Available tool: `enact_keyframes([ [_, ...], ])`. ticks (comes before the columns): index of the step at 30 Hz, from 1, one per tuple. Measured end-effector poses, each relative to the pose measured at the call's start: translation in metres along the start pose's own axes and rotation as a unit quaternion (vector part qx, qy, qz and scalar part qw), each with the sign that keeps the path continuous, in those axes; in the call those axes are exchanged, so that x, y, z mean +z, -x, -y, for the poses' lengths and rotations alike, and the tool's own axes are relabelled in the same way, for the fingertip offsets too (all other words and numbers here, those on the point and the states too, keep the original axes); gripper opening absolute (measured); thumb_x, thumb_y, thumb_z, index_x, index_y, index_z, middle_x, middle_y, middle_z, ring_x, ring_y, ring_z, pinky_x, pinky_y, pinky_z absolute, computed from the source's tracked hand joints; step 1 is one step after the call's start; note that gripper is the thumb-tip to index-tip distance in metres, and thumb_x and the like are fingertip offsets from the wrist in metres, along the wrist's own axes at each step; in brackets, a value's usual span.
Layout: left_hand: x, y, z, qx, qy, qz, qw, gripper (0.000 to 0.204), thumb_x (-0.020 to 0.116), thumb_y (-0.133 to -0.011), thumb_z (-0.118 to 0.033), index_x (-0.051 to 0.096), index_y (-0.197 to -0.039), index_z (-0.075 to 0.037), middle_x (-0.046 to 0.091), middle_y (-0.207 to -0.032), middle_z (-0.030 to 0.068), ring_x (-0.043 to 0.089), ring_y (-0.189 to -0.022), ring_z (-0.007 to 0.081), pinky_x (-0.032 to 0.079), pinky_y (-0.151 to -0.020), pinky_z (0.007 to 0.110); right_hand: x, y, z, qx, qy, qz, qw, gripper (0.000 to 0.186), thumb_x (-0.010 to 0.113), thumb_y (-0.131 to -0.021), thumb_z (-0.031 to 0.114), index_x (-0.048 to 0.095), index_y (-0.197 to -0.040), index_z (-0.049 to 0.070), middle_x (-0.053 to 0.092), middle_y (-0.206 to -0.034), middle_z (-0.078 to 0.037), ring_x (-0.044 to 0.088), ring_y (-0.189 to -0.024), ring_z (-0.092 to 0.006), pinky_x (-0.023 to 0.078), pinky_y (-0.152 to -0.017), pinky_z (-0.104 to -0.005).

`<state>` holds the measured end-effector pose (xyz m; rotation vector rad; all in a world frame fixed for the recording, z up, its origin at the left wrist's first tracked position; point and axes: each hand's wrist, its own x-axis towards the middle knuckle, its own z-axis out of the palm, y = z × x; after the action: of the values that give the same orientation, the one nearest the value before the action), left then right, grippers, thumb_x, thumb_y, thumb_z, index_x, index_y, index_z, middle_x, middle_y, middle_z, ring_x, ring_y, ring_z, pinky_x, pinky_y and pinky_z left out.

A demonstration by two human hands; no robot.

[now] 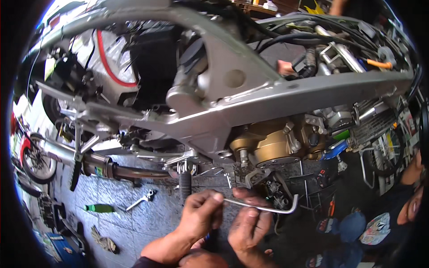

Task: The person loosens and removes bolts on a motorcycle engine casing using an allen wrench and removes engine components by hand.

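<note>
A long L-shaped hex key (pixel 278 210) lies across both my hands, its short bent end pointing up at the right. My left hand (pixel 202 212) is closed on its straight end, thumb and fingers pinching it. Thumb and fingers of my right hand (pixel 251 225) are closed around the middle of its shaft. Both hands are in front of a partly stripped motorcycle, below its silver frame (pixel 263 100). Just above my left hand is a black footpeg (pixel 185 185). The gold engine cover (pixel 272 147) sits beyond my right hand.
On the tiled floor lie a green bottle (pixel 99 208), a ratchet-like metal tool (pixel 142 199) and a crumpled rag (pixel 103 240). The exhaust (pixel 98 163) runs along the left. Another person (pixel 413 201) is at the right edge, near a screwdriver (pixel 331 207) and scattered metal parts.
</note>
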<state>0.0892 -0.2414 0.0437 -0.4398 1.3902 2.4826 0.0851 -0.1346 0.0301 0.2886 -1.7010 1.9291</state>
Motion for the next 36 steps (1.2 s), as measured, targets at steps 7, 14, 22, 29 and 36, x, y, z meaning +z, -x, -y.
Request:
enact_keyframes([
  [7, 0.018, -0.034, 0.010, 0.195, -0.184, 0.046, 0.962, 0.019, 0.062, -0.092, -0.016, 0.064, -0.085, 0.002, 0.056, -0.062, -0.0004, 0.047, -0.054, 0.0045, 0.038, -0.048, 0.023, -0.049, -0.127, 0.061, -0.183, 0.497, 0.305, 0.792, 0.010, 0.060, -0.082, 0.005, 0.063, -0.091, 0.002, 0.054, -0.079, -0.012, 0.056, -0.073, -0.0280, 0.045, -0.063, -0.0386],
  [14, 0.048, -0.061, -0.031, 0.204, -0.014, -0.033, 0.978, 0.022, 0.060, -0.093, -0.016, 0.066, -0.095, 0.005, 0.063, -0.068, 0.0027, 0.052, -0.052, 0.0057, 0.042, -0.048, 0.021, -0.018, -0.182, 0.087, -0.315, 0.652, 0.415, 0.551, 0.021, 0.060, -0.074, 0.009, 0.067, -0.093, 0.004, 0.054, -0.077, -0.009, 0.054, -0.074, -0.0269, 0.044, -0.066, -0.0391],
  [22, 0.052, -0.066, -0.049, 0.109, 0.026, 0.034, 0.993, 0.029, 0.057, -0.095, -0.024, 0.062, -0.088, 0.003, 0.064, -0.067, 0.0074, 0.050, -0.042, 0.0085, 0.039, -0.039, 0.020, -0.008, -0.189, 0.094, -0.336, 0.663, 0.431, 0.511, 0.021, 0.059, -0.075, 0.011, 0.066, -0.093, 0.004, 0.055, -0.077, -0.009, 0.056, -0.075, -0.0262, 0.044, -0.068, -0.0391],
  [29, 0.059, -0.066, -0.047, 0.032, 0.170, 0.057, 0.983, 0.025, 0.056, -0.095, -0.022, 0.059, -0.092, 0.003, 0.062, -0.065, 0.0074, 0.050, -0.040, 0.0114, 0.039, -0.037, 0.023, -0.010, -0.191, 0.091, -0.361, 0.662, 0.422, 0.503, 0.021, 0.057, -0.077, 0.013, 0.065, -0.093, 0.001, 0.057, -0.079, -0.010, 0.057, -0.077, -0.0257, 0.045, -0.070, -0.0385],
  [36, 0.066, -0.064, -0.044, 0.045, 0.207, 0.041, 0.976, 0.026, 0.052, -0.097, -0.020, 0.059, -0.092, 0.005, 0.060, -0.066, 0.0073, 0.051, -0.044, 0.0105, 0.041, -0.038, 0.023, -0.020, -0.189, 0.076, -0.396, 0.628, 0.401, 0.537, 0.023, 0.057, -0.077, 0.012, 0.065, -0.094, -0.002, 0.058, -0.081, -0.010, 0.057, -0.078, -0.0265, 0.046, -0.073, -0.0400],
])
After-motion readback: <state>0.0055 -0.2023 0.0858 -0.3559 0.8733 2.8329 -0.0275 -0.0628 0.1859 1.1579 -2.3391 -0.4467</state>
